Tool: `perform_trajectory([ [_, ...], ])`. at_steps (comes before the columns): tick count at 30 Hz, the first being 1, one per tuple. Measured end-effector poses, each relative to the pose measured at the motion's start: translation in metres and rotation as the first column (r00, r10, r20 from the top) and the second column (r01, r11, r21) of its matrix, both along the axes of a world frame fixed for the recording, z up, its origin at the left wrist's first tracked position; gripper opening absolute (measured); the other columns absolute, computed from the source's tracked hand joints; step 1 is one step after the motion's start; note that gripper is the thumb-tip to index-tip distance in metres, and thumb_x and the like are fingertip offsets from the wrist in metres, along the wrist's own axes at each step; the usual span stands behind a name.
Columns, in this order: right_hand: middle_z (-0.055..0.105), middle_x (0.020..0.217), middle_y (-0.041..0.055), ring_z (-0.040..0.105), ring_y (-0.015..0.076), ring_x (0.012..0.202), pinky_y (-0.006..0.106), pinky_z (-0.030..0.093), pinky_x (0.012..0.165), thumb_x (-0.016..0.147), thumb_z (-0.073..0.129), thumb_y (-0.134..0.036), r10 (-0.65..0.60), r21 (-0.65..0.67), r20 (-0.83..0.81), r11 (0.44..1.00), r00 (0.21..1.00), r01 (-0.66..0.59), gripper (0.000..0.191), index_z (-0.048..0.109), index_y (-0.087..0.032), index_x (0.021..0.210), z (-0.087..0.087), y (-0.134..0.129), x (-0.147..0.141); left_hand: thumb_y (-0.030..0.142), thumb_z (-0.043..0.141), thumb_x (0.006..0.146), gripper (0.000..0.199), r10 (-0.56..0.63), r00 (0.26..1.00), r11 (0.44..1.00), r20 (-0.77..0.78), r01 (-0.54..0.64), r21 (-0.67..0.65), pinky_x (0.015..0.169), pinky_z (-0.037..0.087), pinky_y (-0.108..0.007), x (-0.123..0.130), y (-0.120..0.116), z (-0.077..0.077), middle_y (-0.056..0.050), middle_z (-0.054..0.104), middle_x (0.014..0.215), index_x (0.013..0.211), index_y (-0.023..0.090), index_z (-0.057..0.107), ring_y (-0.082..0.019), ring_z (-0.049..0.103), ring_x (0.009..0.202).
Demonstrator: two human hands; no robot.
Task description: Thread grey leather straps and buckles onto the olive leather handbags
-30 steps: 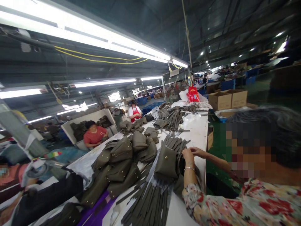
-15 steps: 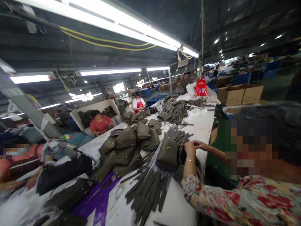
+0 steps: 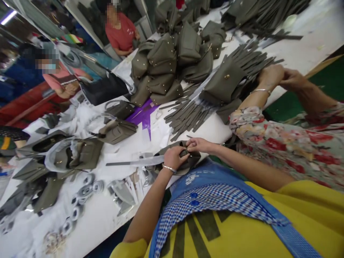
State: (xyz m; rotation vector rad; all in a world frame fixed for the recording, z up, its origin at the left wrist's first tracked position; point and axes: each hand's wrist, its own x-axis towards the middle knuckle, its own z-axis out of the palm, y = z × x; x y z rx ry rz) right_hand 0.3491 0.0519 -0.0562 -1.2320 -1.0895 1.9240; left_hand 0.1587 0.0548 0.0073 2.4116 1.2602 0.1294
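An olive-grey handbag (image 3: 191,162) lies at the table edge, against the front of my blue apron. My left hand (image 3: 174,157), with a bracelet on the wrist, is closed over the bag's near-left side, thumb toward its opening. Fingers pinched together, my right hand (image 3: 199,145) is at the bag's upper edge, close to the left fingertips. A thin dark tip pokes out above the right fingers; what they pinch is too small to make out. Left of the bag, a dark strip (image 3: 118,163) partly wrapped in pale film stretches across the table.
Cut strips (image 3: 185,118) fan out beyond my hands beside a flap bag (image 3: 224,82). A co-worker's hands (image 3: 279,77) work to the right. Stacked olive bags (image 3: 161,57) stand farther back. Wrapped rolls (image 3: 86,190) and a film-wrapped bag (image 3: 88,154) lie left.
The view has tipped down from the hall and lights to the table. My hands and the handbag, out of sight earlier, now show. The co-worker's hands stay near the flap bag.
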Motion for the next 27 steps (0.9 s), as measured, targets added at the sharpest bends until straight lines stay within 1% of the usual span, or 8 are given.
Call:
perform_trajectory([
  [5,0.057,0.061,-0.0040,0.053,0.0108,0.057,0.022,0.043,0.055,0.063,0.069,-0.029,-0.155,0.136,0.319,0.984,0.935,0.117,0.025,0.055,-0.019,0.081,-0.022,-0.002,0.021,0.044,0.061,0.078,0.029,0.068,0.997,0.997,0.022,-0.069,0.037,0.082,0.045,-0.030,-0.017,0.003,-0.003,-0.002,0.070,0.098,0.100,0.025,0.066,-0.019,0.062,0.094],
  [8,0.058,0.062,-0.0029,0.054,0.0125,0.060,0.024,0.044,0.058,0.066,0.066,-0.025,-0.228,0.175,0.413,0.970,0.882,0.169,0.019,0.056,-0.020,0.080,-0.036,-0.003,0.039,0.044,0.062,0.078,0.029,0.105,0.994,0.994,0.005,-0.105,0.025,0.081,0.046,-0.029,-0.026,0.006,-0.006,-0.001,0.070,0.100,0.100,0.026,0.065,-0.018,0.063,0.093],
  [11,0.061,0.070,0.0003,0.057,0.0156,0.068,0.029,0.046,0.068,0.070,0.063,-0.021,-0.264,0.209,0.492,0.961,0.830,0.182,0.014,0.059,-0.019,0.083,-0.037,-0.008,0.044,0.044,0.061,0.078,0.031,0.133,0.991,0.991,-0.003,-0.133,0.003,0.080,0.047,-0.029,-0.028,0.007,-0.006,-0.002,0.068,0.102,0.103,0.026,0.064,-0.019,0.063,0.093],
  [13,0.064,0.084,0.0042,0.058,0.0194,0.083,0.033,0.045,0.080,0.073,0.060,-0.021,-0.292,0.324,0.546,0.938,0.785,0.124,0.016,0.062,-0.019,0.088,-0.030,-0.011,0.038,0.043,0.061,0.079,0.031,0.133,0.991,0.991,-0.004,-0.133,-0.018,0.082,0.047,-0.029,-0.027,0.007,-0.004,-0.002,0.068,0.105,0.105,0.026,0.063,-0.019,0.062,0.095],
  [15,0.064,0.103,0.0072,0.055,0.0226,0.100,0.036,0.040,0.091,0.078,0.058,-0.025,-0.313,0.492,0.572,0.871,0.758,-0.011,0.020,0.063,-0.021,0.098,-0.018,-0.014,0.025,0.041,0.061,0.079,0.031,0.128,0.992,0.991,-0.008,-0.128,-0.042,0.083,0.046,-0.029,-0.025,0.007,-0.001,-0.003,0.067,0.106,0.106,0.025,0.062,-0.020,0.061,0.097],
  [18,0.063,0.109,0.0080,0.054,0.0236,0.104,0.037,0.038,0.093,0.084,0.054,-0.036,-0.243,0.599,0.579,0.774,0.778,-0.204,0.027,0.062,-0.022,0.106,-0.001,-0.016,0.003,0.039,0.061,0.079,0.031,0.121,0.992,0.990,-0.020,-0.122,-0.069,0.084,0.046,-0.029,-0.022,0.007,0.003,-0.003,0.066,0.105,0.107,0.024,0.062,-0.020,0.061,0.097],
  [21,0.066,0.097,0.0063,0.058,0.0214,0.089,0.032,0.042,0.080,0.084,0.053,-0.042,-0.159,0.554,0.596,0.791,0.787,-0.260,0.028,0.063,-0.021,0.102,0.002,-0.016,-0.010,0.039,0.061,0.079,0.032,0.114,0.993,0.991,-0.022,-0.115,-0.076,0.084,0.045,-0.028,-0.021,0.006,0.003,-0.003,0.066,0.105,0.107,0.024,0.062,-0.020,0.060,0.097],
  [27,0.065,0.080,0.0021,0.057,0.0167,0.073,0.025,0.038,0.064,0.082,0.056,-0.041,-0.126,0.419,0.632,0.886,0.765,-0.200,0.023,0.065,-0.021,0.086,-0.021,-0.016,-0.003,0.038,0.061,0.079,0.029,0.140,0.990,0.988,-0.017,-0.141,-0.066,0.084,0.046,-0.029,-0.023,0.001,-0.001,-0.004,0.066,0.104,0.105,0.024,0.062,-0.020,0.060,0.096],
])
